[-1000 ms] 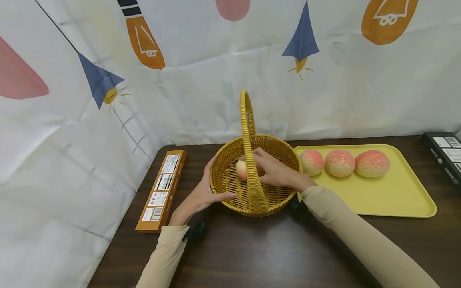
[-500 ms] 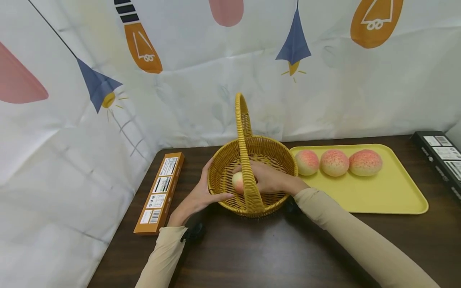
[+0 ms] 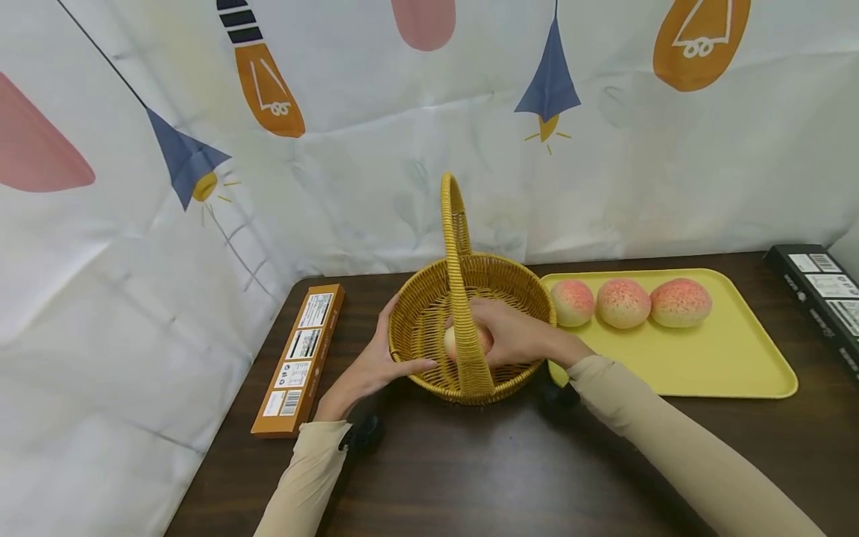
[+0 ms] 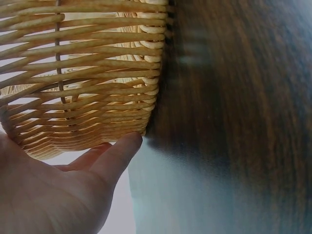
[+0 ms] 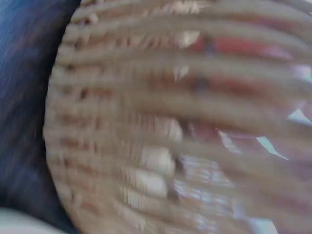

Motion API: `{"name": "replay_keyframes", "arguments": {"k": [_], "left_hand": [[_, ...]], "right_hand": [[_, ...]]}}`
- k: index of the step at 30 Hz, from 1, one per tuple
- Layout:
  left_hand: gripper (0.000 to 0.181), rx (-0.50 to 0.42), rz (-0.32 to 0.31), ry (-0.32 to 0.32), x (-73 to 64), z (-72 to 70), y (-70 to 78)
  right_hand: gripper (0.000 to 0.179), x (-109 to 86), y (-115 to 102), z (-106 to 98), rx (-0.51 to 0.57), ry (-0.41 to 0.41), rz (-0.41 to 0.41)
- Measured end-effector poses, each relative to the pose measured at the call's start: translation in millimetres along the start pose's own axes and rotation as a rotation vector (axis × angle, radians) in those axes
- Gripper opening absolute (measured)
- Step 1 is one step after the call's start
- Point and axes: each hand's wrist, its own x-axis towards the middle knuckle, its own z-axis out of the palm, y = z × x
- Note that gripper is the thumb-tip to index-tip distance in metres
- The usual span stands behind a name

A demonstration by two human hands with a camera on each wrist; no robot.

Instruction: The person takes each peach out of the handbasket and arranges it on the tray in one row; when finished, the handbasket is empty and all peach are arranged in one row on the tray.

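A yellow woven basket (image 3: 419,298) with a tall arched handle (image 3: 448,209) stands on the dark wooden table. My left hand (image 3: 372,365) rests against its left outer wall, fingers and thumb fairly straight. The left wrist view shows that hand (image 4: 63,190) at the basket wall (image 4: 83,92), thumb tip by its lower edge. Inside the basket, my right hand (image 3: 513,333) has its fingers curled over a pale pink peach (image 3: 451,343), partly covered by the handle. Some right fingertips are hidden. The right wrist view is blurred; the basket wall (image 5: 112,122) fills most of it.
To the right lies a yellow tray (image 3: 711,365) with three peaches (image 3: 623,303) lined up along its back. An orange box (image 3: 298,358) lies left of the basket. At the far right is a black box (image 3: 815,291). A patterned white cloth (image 3: 376,186) hangs behind.
Within the basket, my right hand and the peach moved nearer to me, then shifted slightly right. My left hand has stayed against the basket. The head view shifted a little.
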Motion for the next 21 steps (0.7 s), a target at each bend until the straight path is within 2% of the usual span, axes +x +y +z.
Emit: {"name": "replay_keyframes", "arguments": {"k": [5, 7, 10, 14, 17, 19, 21], "left_hand": [[0.129, -0.043, 0.006, -0.016, 0.1, 2.7, -1.3], [0.129, -0.05, 0.001, -0.013, -0.6, 2.3, -1.2], [0.129, -0.043, 0.004, -0.019, -1.7, 0.3, -1.1], [0.128, -0.028, 0.025, -0.027, -1.8, -2.1, -1.1], [0.128, -0.014, 0.037, -0.029, -1.5, -2.9, -0.1], [0.129, -0.004, 0.038, -0.025, -1.5, -2.9, 0.1], [0.129, 0.005, 0.033, -0.018, -1.7, -2.7, 0.6]], "right_hand": [[0.06, -29.4, -15.5, -42.5, 0.029, 0.199, 0.083], [0.06, -45.4, -23.0, -65.9, 0.017, 0.265, 0.109], [0.065, -75.4, -33.4, -100.9, 0.025, 0.385, 0.193], [0.07, -119.8, -38.6, -142.4, 0.049, 0.567, 0.424], [0.067, -151.2, -32.2, -166.0, 0.036, 0.674, 0.585], [0.065, -169.3, -23.9, -176.5, -0.006, 0.715, 0.675], [0.068, -186.0, -13.5, -184.4, -0.067, 0.715, 0.753]]}}
